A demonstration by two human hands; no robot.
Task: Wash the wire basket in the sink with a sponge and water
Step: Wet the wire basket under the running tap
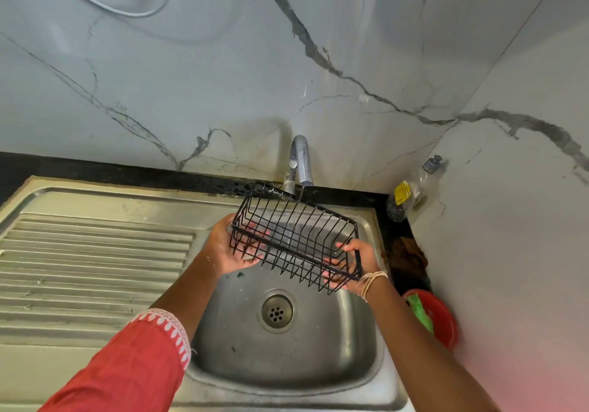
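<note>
Both hands hold the basket (294, 236) up over the sink (287, 364), its far edge just under the tap (301, 163). A thin stream of water (300, 193) falls from the spout onto the wires at the basket's 12 o'clock side. The left hand (228, 247) cups the basket's 9 o'clock end, fingers spread under and through the wires. The right hand (352, 260) grips the 3 o'clock end, fingers curled round the rim. The basket is tilted, its near edge lower, above and at 12 o'clock of the drain (276, 312).

Neither hand holds a sponge. A green thing, possibly the sponge, lies in a red bowl (444, 319) at 3 o'clock of the sink, on the counter edge. A soap bottle (411, 190) stands in the corner at 1 o'clock.

I see no suds on the wires, so this looks like a wetting or a rinsing pass; which one I cannot tell. If it is wetting, the scrubbing with sponge and the final rinse are left to do.
</note>
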